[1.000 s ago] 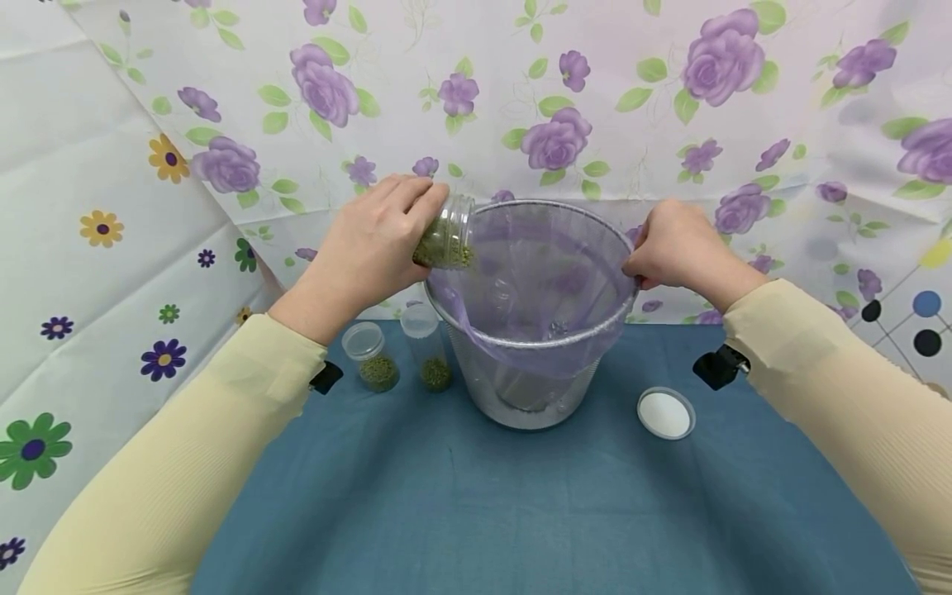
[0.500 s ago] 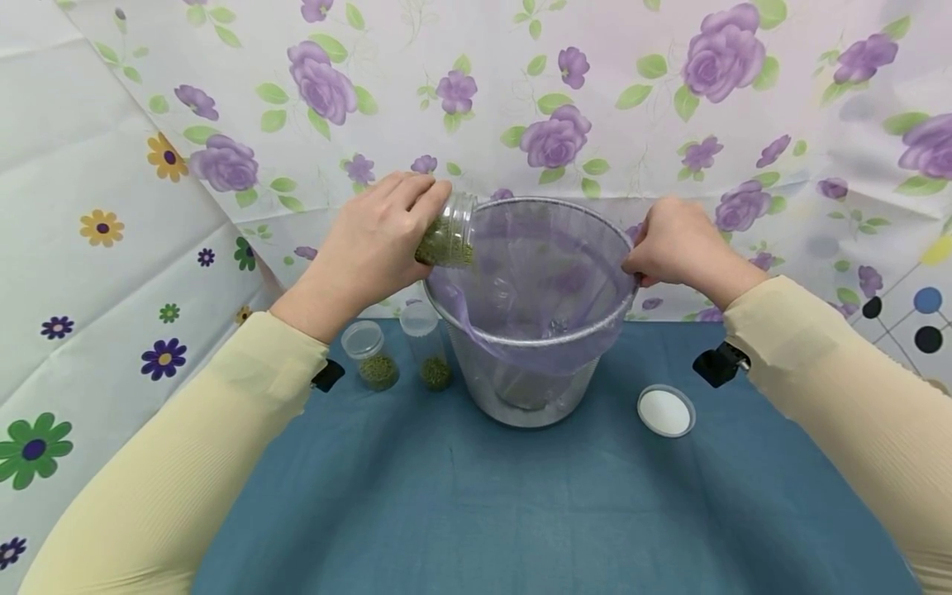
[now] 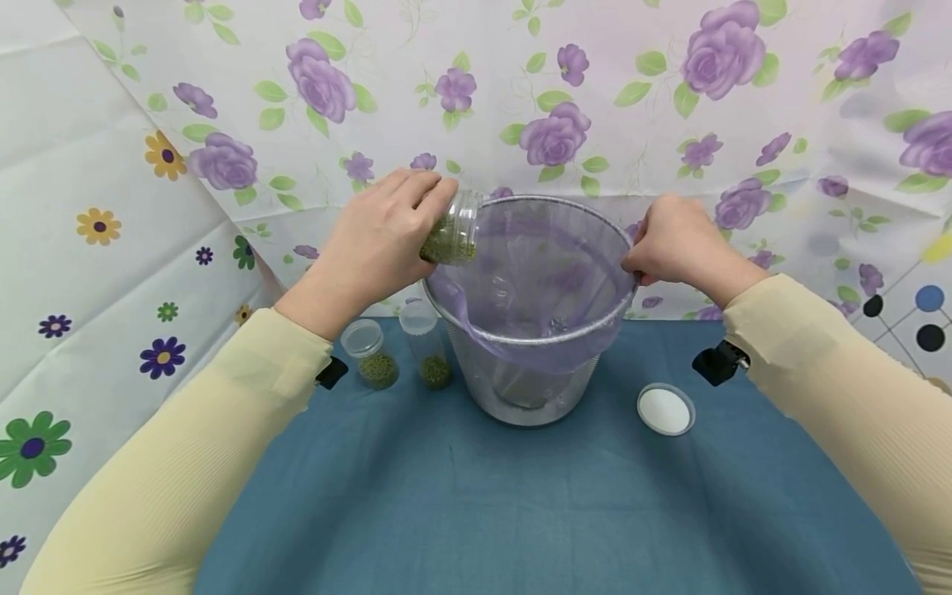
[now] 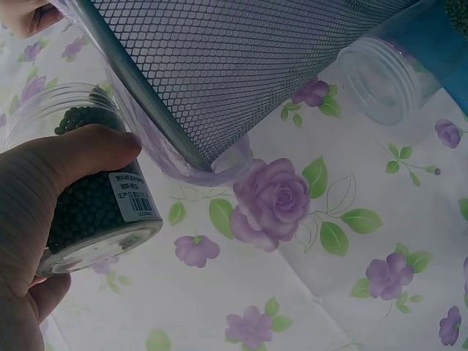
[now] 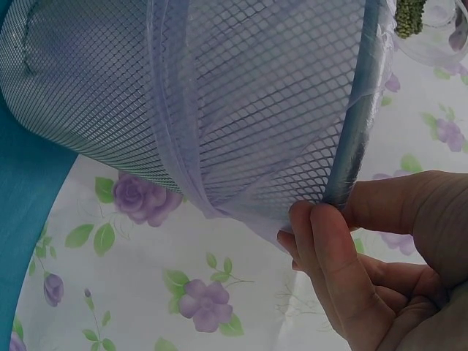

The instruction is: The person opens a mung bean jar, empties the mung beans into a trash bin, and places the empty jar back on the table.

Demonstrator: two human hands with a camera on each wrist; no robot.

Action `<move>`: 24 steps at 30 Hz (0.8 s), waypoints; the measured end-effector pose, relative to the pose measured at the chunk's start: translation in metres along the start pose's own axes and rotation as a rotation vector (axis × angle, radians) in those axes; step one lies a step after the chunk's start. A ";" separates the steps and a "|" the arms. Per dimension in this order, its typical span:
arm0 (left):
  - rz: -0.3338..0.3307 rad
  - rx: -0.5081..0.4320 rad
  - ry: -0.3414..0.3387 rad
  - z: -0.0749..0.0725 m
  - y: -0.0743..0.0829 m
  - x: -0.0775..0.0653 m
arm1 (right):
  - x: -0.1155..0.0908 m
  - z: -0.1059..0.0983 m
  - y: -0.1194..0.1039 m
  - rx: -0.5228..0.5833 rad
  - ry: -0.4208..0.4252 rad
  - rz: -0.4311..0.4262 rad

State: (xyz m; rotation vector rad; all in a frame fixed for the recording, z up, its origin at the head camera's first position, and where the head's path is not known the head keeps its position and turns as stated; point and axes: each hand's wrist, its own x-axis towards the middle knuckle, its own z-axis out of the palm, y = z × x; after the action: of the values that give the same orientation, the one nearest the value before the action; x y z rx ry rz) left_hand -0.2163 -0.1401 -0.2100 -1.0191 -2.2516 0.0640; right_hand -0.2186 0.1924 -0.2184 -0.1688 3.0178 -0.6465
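My left hand point(image 3: 379, 235) grips a clear jar point(image 3: 451, 235) of green beans, tipped on its side with its open mouth at the left of the wastebasket's rim. In the left wrist view the thumb point(image 4: 88, 150) lies across the jar, and a white label with a barcode shows near its base. The silver mesh wastebasket point(image 3: 513, 402) is lined with a thin purple bag point(image 3: 531, 357), folded out over the rim. My right hand point(image 3: 680, 248) pinches the rim and bag at the right, thumb on one side and fingers on the other in the right wrist view.
Left of the basket stand two clear containers, a short jar point(image 3: 378, 368) and a taller one point(image 3: 435, 370), each with green beans low inside. A shallow round dish point(image 3: 665, 411) of white material lies to the right on the blue cloth point(image 3: 476, 512). A floral sheet point(image 3: 491, 99) hangs behind.
My left hand has shifted slightly right with the jar, bringing its mouth a little further over the rim. The right hand keeps its place on the rim.
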 end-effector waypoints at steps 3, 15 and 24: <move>0.006 0.011 -0.005 0.001 0.001 0.000 | 0.000 0.000 0.000 0.003 -0.001 0.002; 0.011 0.015 -0.010 0.003 0.001 0.000 | 0.001 0.001 0.001 -0.003 -0.002 -0.003; 0.028 0.019 0.003 0.003 0.002 0.002 | 0.002 0.001 0.001 -0.002 -0.004 -0.007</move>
State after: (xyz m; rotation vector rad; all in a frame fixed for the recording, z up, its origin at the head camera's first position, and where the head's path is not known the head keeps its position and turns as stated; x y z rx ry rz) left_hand -0.2182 -0.1366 -0.2120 -1.0402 -2.2303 0.0954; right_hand -0.2202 0.1925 -0.2198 -0.1800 3.0152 -0.6422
